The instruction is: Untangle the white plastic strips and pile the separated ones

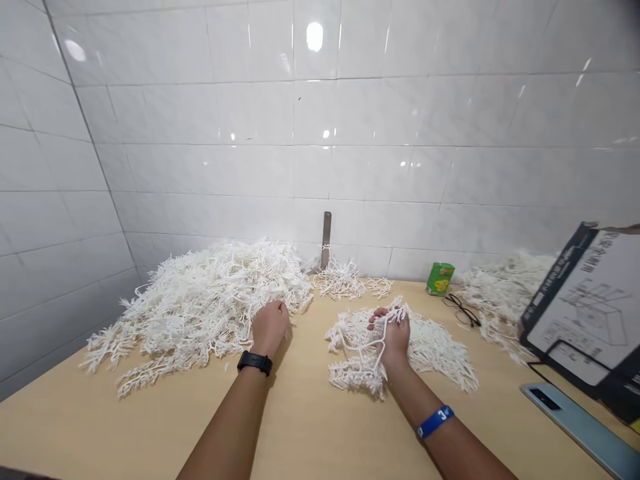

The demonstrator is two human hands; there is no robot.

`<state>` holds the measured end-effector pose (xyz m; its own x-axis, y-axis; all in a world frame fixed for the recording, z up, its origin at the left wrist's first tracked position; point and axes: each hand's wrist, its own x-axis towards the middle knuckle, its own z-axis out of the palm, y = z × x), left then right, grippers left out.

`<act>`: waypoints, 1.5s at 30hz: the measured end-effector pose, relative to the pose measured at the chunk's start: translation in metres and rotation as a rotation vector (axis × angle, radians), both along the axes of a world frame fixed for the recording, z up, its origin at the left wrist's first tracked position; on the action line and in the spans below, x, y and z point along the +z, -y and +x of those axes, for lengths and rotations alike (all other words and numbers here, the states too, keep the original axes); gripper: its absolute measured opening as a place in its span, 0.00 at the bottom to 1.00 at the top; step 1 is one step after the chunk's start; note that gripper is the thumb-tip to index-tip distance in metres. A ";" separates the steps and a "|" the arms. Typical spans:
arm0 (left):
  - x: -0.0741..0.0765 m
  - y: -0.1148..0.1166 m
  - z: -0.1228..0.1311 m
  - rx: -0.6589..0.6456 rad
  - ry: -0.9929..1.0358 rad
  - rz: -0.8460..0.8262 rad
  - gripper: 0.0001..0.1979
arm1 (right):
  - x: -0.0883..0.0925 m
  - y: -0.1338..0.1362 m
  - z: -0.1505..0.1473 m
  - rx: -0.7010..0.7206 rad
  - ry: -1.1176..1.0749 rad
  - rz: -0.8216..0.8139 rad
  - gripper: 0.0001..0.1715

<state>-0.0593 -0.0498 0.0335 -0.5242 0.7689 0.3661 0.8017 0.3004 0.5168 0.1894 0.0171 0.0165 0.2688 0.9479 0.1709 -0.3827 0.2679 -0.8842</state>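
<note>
Apparently a workroom; glossy tiled walls (260,113) meet behind a pale worktop (310,413) heaped with white branching pieces (205,300).

On the box (590,313) at the far right stand Chinese characters (601,252), too blurred for sure reading. White marks (441,415) on the blue wristband (434,423), lower right, and print (444,271) on the green packet (440,279), right of centre, are also unreadable.

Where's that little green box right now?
In the head view, the green box stands on the right side of the table, near the tiled wall, behind and slightly left of the eyeglasses.
</note>
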 end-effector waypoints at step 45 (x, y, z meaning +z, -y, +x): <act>0.007 -0.008 0.050 -0.751 0.903 -0.057 0.19 | -0.029 0.028 -0.032 0.565 0.296 -0.021 0.45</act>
<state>-0.0090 -0.0420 0.0400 0.0155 0.9987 0.0486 0.1376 -0.0503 0.9892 0.1576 -0.0113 -0.0127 -0.3292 0.9336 0.1416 -0.1985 0.0782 -0.9770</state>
